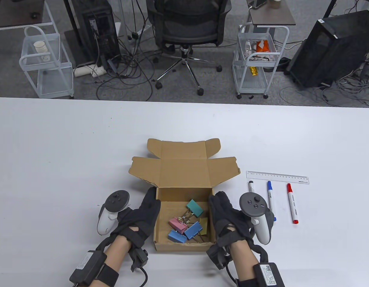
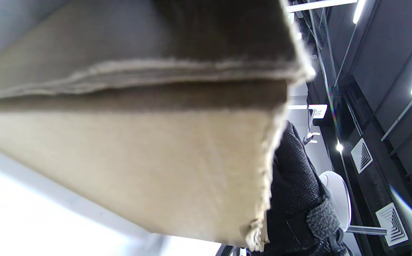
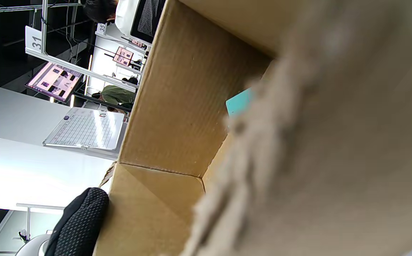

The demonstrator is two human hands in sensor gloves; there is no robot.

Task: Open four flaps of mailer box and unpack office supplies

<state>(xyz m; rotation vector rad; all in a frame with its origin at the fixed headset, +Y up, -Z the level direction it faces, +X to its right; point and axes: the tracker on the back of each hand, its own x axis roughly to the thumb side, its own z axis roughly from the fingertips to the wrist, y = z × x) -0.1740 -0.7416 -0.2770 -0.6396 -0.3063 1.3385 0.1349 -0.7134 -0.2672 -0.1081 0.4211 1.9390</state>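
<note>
Here the mailer box (image 1: pixel 184 209) sits open near the front edge of the white desk (image 1: pixel 53 149), its lid and side flaps folded back toward the far side; inside lie binder clips (image 1: pixel 187 224) in teal, pink, blue and yellow. The left hand (image 1: pixel 142 215) lies flat against the box's left wall, fingers straight, its grip open and holding nothing; the right hand (image 1: pixel 226 215) lies the same way against the right wall, fingers straight, grip likewise open. To the right of the box, apart from it, lie a clear ruler (image 1: pixel 277 177) and three markers side by side: black (image 1: pixel 251 187), blue (image 1: pixel 271 200) and red (image 1: pixel 292 207); their printing is too small to read. The desk's left half and far stretch lie bare, as does the strip beyond the markers. In the right wrist view the box's inner corner (image 3: pixel 177 142) fills the frame, with placards reading 31 and 35 behind; the left wrist view shows the box's outer wall (image 2: pixel 138 170) close up.
</note>
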